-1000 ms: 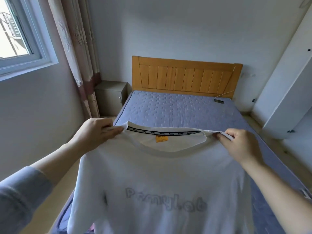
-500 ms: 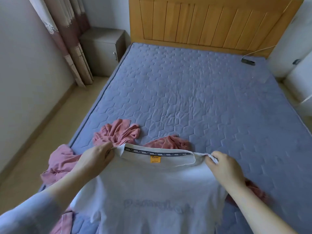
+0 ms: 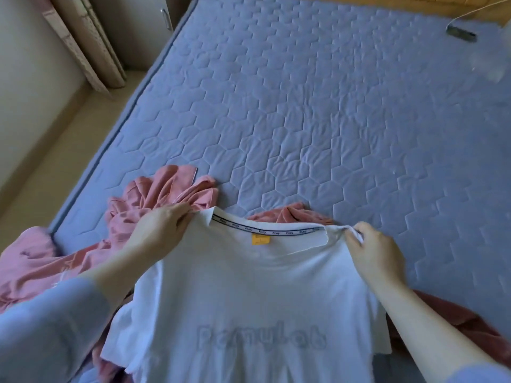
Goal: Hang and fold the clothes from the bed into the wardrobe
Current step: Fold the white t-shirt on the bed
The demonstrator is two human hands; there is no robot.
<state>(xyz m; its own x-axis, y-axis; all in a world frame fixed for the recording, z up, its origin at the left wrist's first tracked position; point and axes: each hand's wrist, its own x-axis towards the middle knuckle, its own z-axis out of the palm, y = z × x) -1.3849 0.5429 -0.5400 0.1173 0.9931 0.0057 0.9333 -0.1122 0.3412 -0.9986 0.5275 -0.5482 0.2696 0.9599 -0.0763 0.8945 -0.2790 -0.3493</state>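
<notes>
The white T-shirt is held over the near end of the bed, spread between both hands. The left hand pinches one shoulder beside the collar and the right hand pinches the other. It looks light, soft and limp, likely to sag wherever unsupported, so the shoulders suit as holds. Crumpled pink clothes lie beneath and just beyond it, towards the near left corner. Farther on the quilting is open for laying it flat.

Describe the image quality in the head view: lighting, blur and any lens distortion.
Head view: soft light, faint shadows; the mattress edge bows from wide-angle distortion; the left sleeve nearest the lens is blurred; the white T-shirt lettering reads soft; a pale haze sits top right.
</notes>
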